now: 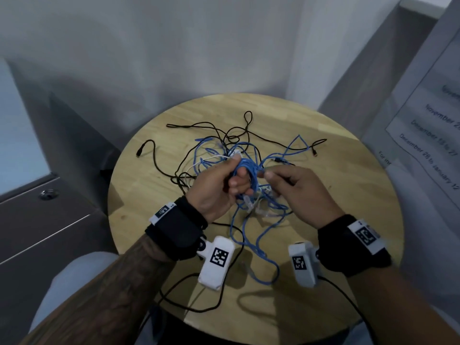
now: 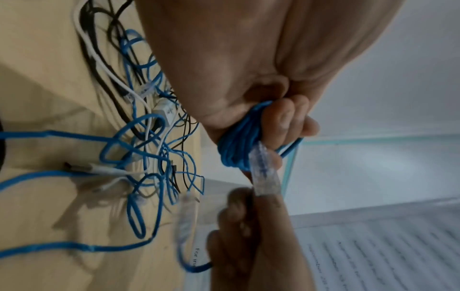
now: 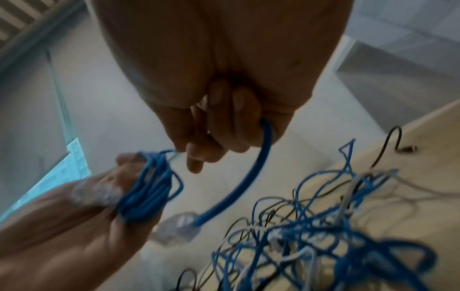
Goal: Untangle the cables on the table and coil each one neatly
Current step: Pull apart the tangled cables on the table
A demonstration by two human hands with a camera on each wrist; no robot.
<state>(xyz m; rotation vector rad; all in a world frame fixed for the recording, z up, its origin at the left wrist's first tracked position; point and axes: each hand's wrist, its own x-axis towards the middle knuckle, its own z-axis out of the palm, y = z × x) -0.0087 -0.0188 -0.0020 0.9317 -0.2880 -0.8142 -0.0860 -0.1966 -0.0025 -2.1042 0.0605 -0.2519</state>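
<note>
1. The left hand (image 1: 219, 185) holds a blue coil (image 1: 245, 170) above the table (image 1: 348, 195), fingers curled through its loops.
2. The right hand (image 1: 298, 192) pinches the same cable's loose end (image 3: 251, 173) just beside the coil.
3. A tangle (image 1: 224, 150) of blue, black and white cables lies on the table beneath both hands.

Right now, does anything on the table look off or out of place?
Nothing damaged. The blue coil in the left hand looks tidy; the remaining tangle of blue, black and white cables sprawls across the round table.
</note>
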